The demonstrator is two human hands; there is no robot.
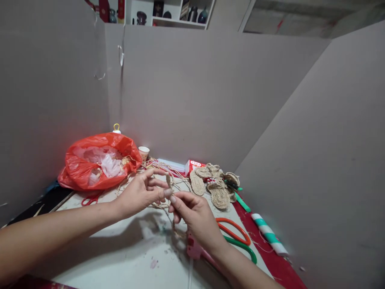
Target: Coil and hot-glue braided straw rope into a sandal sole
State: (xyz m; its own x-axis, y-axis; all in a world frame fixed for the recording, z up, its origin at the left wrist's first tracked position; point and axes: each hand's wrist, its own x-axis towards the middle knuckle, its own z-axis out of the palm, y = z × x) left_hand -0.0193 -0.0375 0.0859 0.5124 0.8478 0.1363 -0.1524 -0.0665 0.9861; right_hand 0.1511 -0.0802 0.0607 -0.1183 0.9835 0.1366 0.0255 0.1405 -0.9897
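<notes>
Over the middle of the table, my left hand (144, 190) and my right hand (194, 214) meet at a tan braided straw cord (169, 180). Thumb and fingers of my left hand pinch the cord near a small loop that stands up. Just below, my right hand grips it between thumb and forefinger. A length of the cord (177, 230) hangs under my hands toward the tabletop. A pink glue gun (195, 247) lies below my right hand, partly hidden by the wrist. Beside that wrist are an orange loop handle (236, 228) and a green loop handle (245, 249).
A red plastic bag (75, 160) stands at the back left, with red scissors (91, 198) in front. Behind my hands are a paper cup (143, 153), loose cords and several woven straw slippers (220, 196). A green-and-white striped roll (270, 235) lies along the right wall.
</notes>
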